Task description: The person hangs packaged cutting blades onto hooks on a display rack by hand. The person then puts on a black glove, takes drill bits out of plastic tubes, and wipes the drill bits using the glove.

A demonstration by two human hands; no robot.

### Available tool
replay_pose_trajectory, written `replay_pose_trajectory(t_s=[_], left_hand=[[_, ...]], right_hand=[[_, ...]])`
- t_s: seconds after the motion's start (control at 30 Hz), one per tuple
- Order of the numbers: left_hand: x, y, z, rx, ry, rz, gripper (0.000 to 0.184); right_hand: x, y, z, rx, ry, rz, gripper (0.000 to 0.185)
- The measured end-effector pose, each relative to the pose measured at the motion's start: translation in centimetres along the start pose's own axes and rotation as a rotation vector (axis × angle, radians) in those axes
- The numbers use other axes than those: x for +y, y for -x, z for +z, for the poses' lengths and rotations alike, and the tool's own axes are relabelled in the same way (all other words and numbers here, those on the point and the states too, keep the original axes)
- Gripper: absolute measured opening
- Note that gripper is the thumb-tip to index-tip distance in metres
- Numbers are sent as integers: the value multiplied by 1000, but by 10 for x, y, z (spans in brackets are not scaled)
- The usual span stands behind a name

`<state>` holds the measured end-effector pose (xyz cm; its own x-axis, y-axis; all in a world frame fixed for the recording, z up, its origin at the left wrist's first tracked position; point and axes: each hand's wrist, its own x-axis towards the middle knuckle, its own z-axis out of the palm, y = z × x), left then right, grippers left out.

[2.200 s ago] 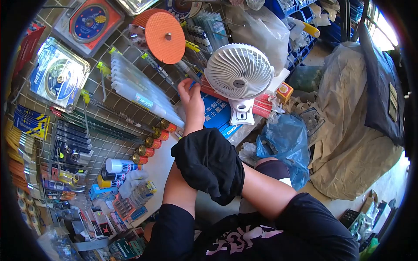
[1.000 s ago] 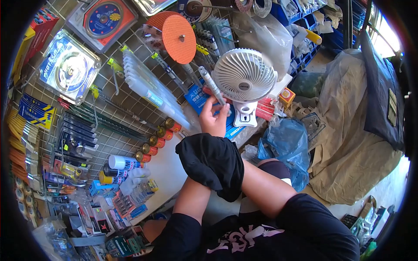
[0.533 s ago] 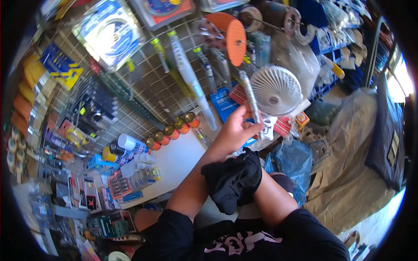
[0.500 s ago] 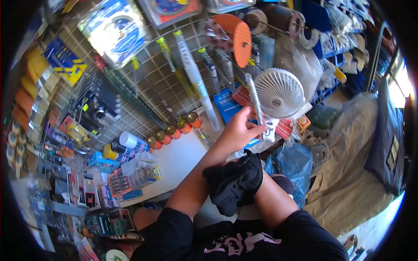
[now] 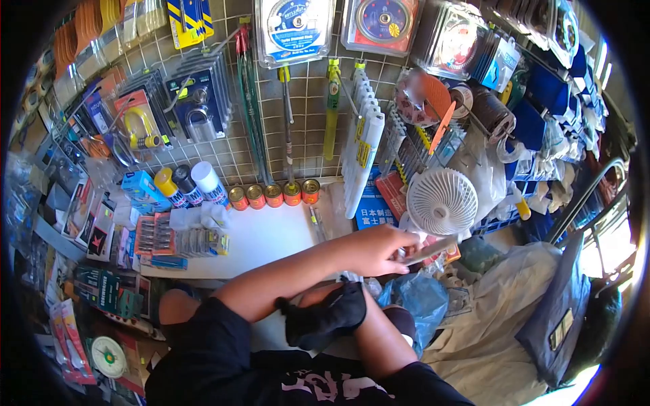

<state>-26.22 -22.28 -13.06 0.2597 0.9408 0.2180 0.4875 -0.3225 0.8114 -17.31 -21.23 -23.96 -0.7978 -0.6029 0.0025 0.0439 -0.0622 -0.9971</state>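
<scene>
My left hand (image 5: 382,249) reaches across to the right, its fingers closed on a thin, pale strip-like stick (image 5: 433,250), blurred by motion. Just beyond it stands a small white fan (image 5: 442,201) with a round grille. Below my left forearm, a bunched black cloth (image 5: 323,317) covers the end of my right forearm. A bit of skin, perhaps part of my right hand (image 5: 319,294), shows above the cloth; the fingers are hidden.
A white tabletop (image 5: 271,227) carries small orange cans (image 5: 273,196), spray cans (image 5: 208,181) and packaged bits (image 5: 157,233). Behind it, a wire grid (image 5: 308,108) holds hanging tools and blades. A blue plastic bag (image 5: 423,301) and a beige cover (image 5: 501,298) lie at right.
The view has turned right and shifted. My left hand has come lower, in front of the fan, and the stick has tipped from upright to nearly level. The black cloth stays at my right forearm.
</scene>
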Motion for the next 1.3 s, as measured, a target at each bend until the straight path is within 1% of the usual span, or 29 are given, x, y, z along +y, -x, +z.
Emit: replay_pose_trajectory(t_s=[0.03,0.07,0.1,0.13,0.17,0.2,0.23,0.27,0.33,0.43,0.47,0.53,0.57,0.6,0.67,0.8,0.83,0.9,0.93,0.97,1.07,1.17,1.27,1.3], left_hand=[[3,15,-6,-2,-54,10,34],[2,33,-11,41,-69,30,32],[1,54,-17,85,-85,47,30],[3,75,-23,133,-110,3,31],[5,98,-30,181,-137,-43,31],[1,122,-32,292,-154,-63,32],[-3,145,-34,354,-94,-195,32],[-15,169,-33,419,106,-255,29],[-25,203,-30,617,328,-276,28],[-44,237,-23,646,408,-351,28],[-43,238,-19,631,378,-375,25],[-49,241,-15,479,424,-405,25],[-50,240,-11,430,429,-419,25],[-54,241,-6,410,375,-431,24],[-62,246,0,382,331,-364,24],[-47,250,-8,341,103,-452,23],[-44,251,-10,349,35,-454,23],[-37,254,-15,344,-55,-474,22],[-33,255,-18,331,-74,-492,21],[-31,257,-19,316,-95,-510,21],[-31,262,-20,428,-80,-404,22],[-41,267,-14,567,-128,-398,22],[-32,269,-19,597,-239,-419,22],[-32,271,-22,604,-274,-414,22]], right_hand=[[-1,1,5,92,42,7,32],[-1,3,9,183,83,17,31],[23,8,11,302,-5,0,33],[36,11,10,419,-94,-20,35],[36,9,5,449,76,-36,33],[36,5,0,477,245,-54,31],[33,1,-6,503,414,-72,30],[30,-3,-12,526,583,-89,28],[9,-15,-21,597,916,-107,24],[-65,-36,-19,735,1402,-103,19],[-87,-42,-16,776,1567,-98,18],[-98,-49,-7,884,1565,-134,19],[-97,-51,-1,944,1396,-168,21],[-99,-54,3,933,1282,-153,22],[-104,-59,13,923,1054,-125,25],[-87,-59,18,925,954,-27,24],[-66,-58,12,978,748,-96,23],[-44,-54,3,1090,217,-147,14],[-42,-52,1,1140,-111,-127,13],[-38,-51,-2,1172,-442,-104,21],[-11,-50,-11,1221,-298,-142,18],[7,-51,-17,1270,-161,-185,25],[-8,-57,-8,1285,337,200,32],[-4,-55,-12,1216,422,180,32]])
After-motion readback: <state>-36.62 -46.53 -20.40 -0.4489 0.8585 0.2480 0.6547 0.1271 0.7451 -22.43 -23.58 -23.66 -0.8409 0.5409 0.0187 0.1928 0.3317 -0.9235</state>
